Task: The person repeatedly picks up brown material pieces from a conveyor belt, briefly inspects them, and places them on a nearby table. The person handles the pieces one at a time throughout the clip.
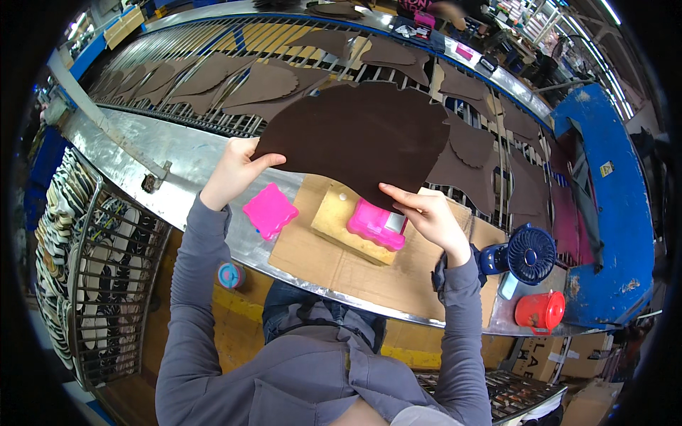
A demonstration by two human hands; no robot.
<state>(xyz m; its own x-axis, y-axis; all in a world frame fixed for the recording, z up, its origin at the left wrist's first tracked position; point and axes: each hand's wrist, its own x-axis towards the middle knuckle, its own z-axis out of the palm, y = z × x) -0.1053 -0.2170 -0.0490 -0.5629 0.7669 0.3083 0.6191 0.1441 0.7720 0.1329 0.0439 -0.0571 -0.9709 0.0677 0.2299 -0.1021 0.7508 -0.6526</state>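
You have one dark brown, flat, round-backed sheet (355, 138), leather-like, raised in both hands above the far side of the bare metal table (135, 138), beyond the yellow rectangular block (334, 219) and its bright pink plastic tray (364, 221). Your left hand (238, 167) pinches the sheet's left corner, thumb on top; your right hand (430, 216) pinches its near edge toward the right, fingertips on the upper face.

As far along as this shows, the piece is picked up but not yet set down. Similar brown cut pieces (263, 85) already lie on the slatted metal rack (170, 50) beyond; how many remain to be handled, you can't tell from here.

Its long axis runs roughly left to right across you: the tapered end points left, the broad, notched end right, and the rounded edge faces away.
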